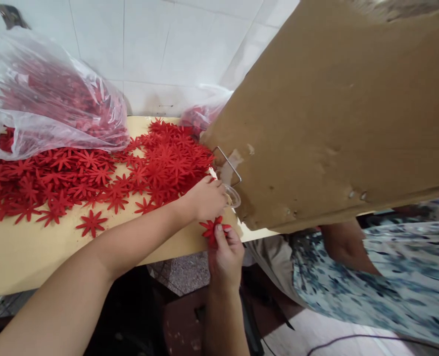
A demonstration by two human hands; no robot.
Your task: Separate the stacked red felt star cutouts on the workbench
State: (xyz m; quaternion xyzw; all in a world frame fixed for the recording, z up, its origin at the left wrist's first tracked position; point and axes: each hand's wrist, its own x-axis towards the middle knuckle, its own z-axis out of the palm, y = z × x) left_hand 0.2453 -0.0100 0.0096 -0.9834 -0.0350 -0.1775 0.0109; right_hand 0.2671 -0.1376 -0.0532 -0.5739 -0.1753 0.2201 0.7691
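My right hand (228,252) pinches a red flower-shaped cutout (210,230) with narrow petals between thumb and fingers, just off the table's front edge. Over the tabletop, my left hand (210,199) is beside a small clear plastic dish (233,196). Its fingers curl downward and the fingertips are hidden, so I cannot make out what they hold. Just behind that hand rises a large heap of the same red cutouts (170,158). A single cutout (92,223) lies apart on the table, left of my forearm.
A brown board (338,118) with a bent metal wire (228,165) at its edge stands on the right. Clear bags (59,99) of red cutouts sit on the yellow table (15,257) against the tiled wall. Another person's arm (347,244) shows below the board.
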